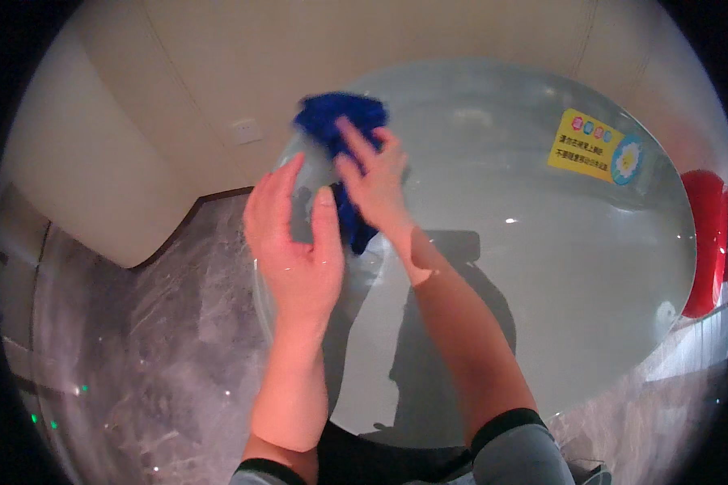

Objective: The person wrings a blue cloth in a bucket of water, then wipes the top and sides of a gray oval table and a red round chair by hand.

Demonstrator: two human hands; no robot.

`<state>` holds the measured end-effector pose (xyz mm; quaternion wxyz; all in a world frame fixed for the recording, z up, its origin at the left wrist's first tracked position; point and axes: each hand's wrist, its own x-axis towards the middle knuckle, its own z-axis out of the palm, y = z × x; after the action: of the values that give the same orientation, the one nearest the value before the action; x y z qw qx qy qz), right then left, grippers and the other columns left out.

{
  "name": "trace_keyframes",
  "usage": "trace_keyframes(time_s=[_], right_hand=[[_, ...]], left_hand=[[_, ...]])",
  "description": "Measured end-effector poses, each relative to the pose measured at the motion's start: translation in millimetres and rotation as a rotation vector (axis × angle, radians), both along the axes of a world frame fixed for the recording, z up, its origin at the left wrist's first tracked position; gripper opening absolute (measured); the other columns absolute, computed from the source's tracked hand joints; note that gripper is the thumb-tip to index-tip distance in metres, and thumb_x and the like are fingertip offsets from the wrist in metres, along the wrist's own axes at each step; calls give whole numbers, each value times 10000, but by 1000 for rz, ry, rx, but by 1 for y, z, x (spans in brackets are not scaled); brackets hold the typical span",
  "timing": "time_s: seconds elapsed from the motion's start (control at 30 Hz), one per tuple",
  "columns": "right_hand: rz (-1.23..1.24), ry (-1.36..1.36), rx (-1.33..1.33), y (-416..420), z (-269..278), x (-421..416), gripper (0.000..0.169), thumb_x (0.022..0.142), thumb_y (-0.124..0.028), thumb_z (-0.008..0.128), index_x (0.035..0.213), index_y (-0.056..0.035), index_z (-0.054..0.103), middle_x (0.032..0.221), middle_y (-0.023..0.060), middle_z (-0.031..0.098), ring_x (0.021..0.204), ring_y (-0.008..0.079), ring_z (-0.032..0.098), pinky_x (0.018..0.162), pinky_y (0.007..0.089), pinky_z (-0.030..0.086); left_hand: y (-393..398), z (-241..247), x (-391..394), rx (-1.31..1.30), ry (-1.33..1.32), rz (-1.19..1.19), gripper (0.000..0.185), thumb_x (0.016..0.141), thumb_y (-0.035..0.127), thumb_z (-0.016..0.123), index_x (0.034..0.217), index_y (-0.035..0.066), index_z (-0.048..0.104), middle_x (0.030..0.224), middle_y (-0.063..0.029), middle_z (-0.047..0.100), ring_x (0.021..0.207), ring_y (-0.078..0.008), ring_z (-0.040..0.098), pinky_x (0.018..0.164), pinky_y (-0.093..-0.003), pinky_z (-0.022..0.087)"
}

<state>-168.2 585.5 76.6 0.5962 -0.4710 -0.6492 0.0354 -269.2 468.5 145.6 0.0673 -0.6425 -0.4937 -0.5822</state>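
Note:
A round, pale glass-topped table (570, 291) spreads out before me. Near its far left edge, a crumpled dark blue cloth (324, 118) lies on the glass and slightly overlaps the rim. My right hand (376, 182) is on the cloth with fingers spread over it; blur hides how firmly it grips. Part of the cloth hangs back toward me, between my two hands. Close by on the left, my left hand (297, 236) is raised above the table edge, its thumb and fingers apart and nothing held.
A yellow sticker (588, 145) bearing writing and a flower is stuck at the table's far right. Beyond the right edge stands a red chair or stool (702, 242). A pale wall (400, 36) with a socket plate (246, 131) rises behind; grey marble-look floor (182, 339) lies left.

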Motion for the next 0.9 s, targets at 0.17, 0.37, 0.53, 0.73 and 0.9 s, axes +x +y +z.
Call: trace_keyframes(time_s=[0.17,0.37,0.53,0.73,0.9], right_hand=[[276,62,-211,-50,-20,-31,502,906,-229,625,1396,-161,540,1402,256,368,1242,416,341,1063,493,312],[682,-23,-435,-184,-49,-27,296,936,-180,556,1195,-66,644,1372,228,400,1238,419,351,1078,466,318],[887,-227,-474,-254,-56,35,219,897,-203,661,1090,-99,670,1328,226,431,1202,411,442,1064,484,350],[760,-536,-555,-333,-30,140,352,838,-215,722,1185,-267,702,1261,169,512,1131,371,501,983,464,424],[12,-660,-594,-277,-67,173,413,871,-251,666,1283,-234,646,1233,153,565,1148,342,511,944,480,419]], left_hand=[[10,-5,5,43,-25,-3,388,884,197,652,1255,83,631,1236,-134,634,1239,-360,504,1066,-452,356],[13,-8,4,-21,-134,-79,374,873,198,658,1228,83,641,1244,-148,632,1244,-363,500,1061,-448,369],[-12,-7,13,-222,80,-209,382,883,249,689,1240,116,661,1334,-126,602,1278,-314,515,1042,-422,411],[-55,-9,-21,-262,599,11,450,866,298,703,1278,129,644,1461,-160,491,1435,-387,328,1155,-514,274],[-68,-37,-50,-353,835,63,533,882,328,672,1340,70,579,1488,-164,458,1448,-351,312,1197,-525,162]])
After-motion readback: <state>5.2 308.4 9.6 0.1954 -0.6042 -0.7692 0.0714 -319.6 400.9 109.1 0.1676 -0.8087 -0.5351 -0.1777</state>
